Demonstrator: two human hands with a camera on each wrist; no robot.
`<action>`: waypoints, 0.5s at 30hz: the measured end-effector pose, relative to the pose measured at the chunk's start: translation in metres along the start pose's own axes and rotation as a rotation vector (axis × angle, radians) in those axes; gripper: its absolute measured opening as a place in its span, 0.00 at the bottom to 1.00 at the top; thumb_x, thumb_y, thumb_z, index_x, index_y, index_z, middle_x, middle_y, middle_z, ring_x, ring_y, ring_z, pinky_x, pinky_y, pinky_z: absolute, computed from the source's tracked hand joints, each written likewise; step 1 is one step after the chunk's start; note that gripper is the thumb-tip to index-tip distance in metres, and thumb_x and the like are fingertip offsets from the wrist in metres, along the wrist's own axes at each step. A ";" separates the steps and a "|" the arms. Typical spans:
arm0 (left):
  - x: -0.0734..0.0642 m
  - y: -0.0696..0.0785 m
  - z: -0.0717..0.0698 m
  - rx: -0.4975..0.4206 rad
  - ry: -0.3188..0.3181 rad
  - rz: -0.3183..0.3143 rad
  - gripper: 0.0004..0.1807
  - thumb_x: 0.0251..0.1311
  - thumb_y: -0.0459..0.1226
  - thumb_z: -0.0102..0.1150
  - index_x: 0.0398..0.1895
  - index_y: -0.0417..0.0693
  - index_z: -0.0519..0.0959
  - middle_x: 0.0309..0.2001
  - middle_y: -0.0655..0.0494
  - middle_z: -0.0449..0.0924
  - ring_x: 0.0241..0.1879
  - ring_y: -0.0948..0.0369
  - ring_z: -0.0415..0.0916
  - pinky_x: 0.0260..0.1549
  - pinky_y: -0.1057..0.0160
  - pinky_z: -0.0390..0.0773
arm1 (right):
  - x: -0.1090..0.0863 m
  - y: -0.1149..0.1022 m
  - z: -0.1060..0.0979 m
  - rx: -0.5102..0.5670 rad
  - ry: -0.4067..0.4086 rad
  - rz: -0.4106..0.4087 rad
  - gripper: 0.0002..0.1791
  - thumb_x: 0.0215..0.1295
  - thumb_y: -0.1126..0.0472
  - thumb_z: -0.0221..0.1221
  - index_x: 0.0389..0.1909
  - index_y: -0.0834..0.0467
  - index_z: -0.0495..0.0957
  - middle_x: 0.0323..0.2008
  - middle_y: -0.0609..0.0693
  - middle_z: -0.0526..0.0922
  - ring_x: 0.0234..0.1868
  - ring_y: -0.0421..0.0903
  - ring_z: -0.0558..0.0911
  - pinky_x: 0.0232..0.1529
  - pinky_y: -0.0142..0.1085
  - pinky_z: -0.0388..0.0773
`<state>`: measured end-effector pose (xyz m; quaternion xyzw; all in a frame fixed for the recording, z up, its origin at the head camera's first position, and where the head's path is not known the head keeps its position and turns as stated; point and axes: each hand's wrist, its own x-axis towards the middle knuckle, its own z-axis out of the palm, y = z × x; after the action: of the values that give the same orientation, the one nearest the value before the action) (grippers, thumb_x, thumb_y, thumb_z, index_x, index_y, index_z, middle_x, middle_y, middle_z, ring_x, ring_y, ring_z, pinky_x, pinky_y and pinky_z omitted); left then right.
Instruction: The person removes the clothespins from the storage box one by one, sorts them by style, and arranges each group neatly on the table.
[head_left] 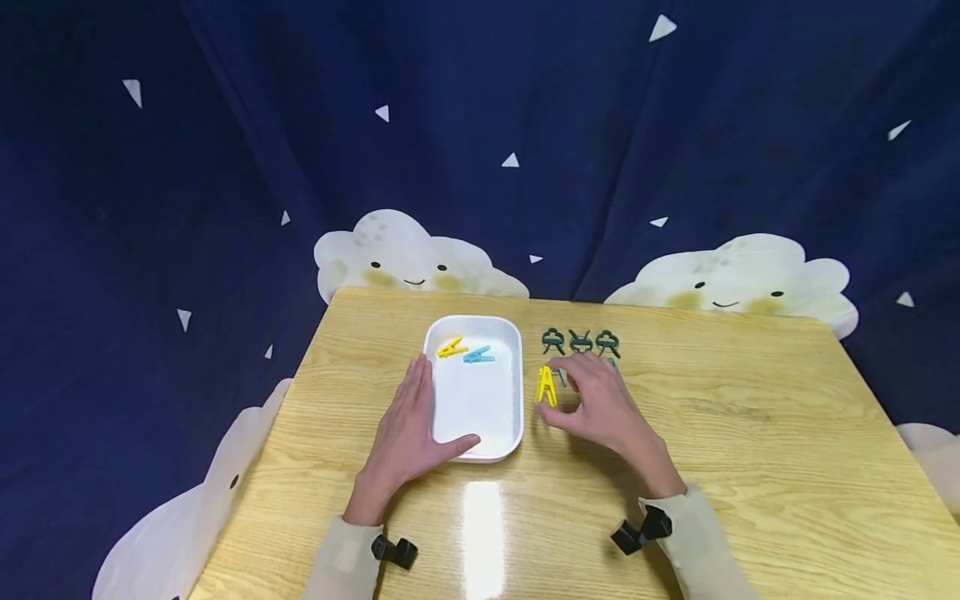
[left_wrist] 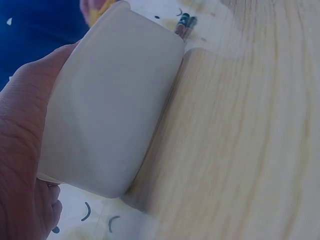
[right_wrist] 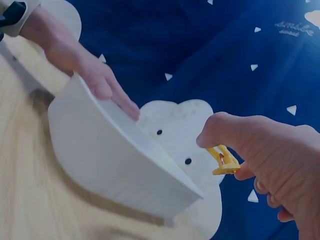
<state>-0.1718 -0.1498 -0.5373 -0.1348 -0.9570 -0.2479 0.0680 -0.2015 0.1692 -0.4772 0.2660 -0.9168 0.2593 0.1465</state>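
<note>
A white plastic tray stands on the table, with a yellow clothespin and a light blue clothespin lying inside near its far end. My left hand rests along the tray's left rim, fingers straight and thumb spread over the near corner. Just right of the tray, my right hand pinches another yellow clothespin between thumb and fingertips. In the right wrist view this held clothespin is up off the table, outside the tray. Behind my right hand, light blue pieces show only in part.
Several dark green cloud-shaped clips lie in a row right of the tray, beyond my right hand. The wooden table ends at a dark blue curtain printed with clouds and white triangles. Each wrist wears a small black camera.
</note>
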 end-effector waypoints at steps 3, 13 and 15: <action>0.000 0.000 0.000 -0.001 0.001 -0.001 0.78 0.46 0.83 0.54 0.85 0.41 0.37 0.86 0.49 0.32 0.84 0.55 0.31 0.81 0.50 0.50 | -0.007 0.008 0.001 -0.023 -0.014 0.001 0.35 0.52 0.41 0.75 0.57 0.58 0.83 0.38 0.47 0.84 0.43 0.48 0.77 0.53 0.54 0.73; -0.001 0.000 0.000 -0.009 0.002 -0.010 0.78 0.45 0.84 0.54 0.85 0.43 0.36 0.86 0.50 0.32 0.84 0.55 0.32 0.80 0.49 0.51 | -0.020 0.029 0.012 -0.097 -0.090 0.031 0.36 0.50 0.41 0.77 0.54 0.60 0.84 0.54 0.62 0.86 0.67 0.71 0.76 0.68 0.68 0.67; -0.001 0.000 0.000 -0.009 0.001 -0.011 0.78 0.45 0.84 0.54 0.85 0.43 0.36 0.86 0.51 0.32 0.84 0.55 0.32 0.80 0.49 0.51 | -0.021 0.031 0.015 -0.106 -0.100 0.037 0.36 0.50 0.41 0.77 0.54 0.60 0.84 0.55 0.62 0.86 0.67 0.70 0.75 0.66 0.65 0.70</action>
<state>-0.1704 -0.1499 -0.5371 -0.1298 -0.9565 -0.2525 0.0665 -0.2041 0.1922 -0.5099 0.2534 -0.9402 0.1994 0.1097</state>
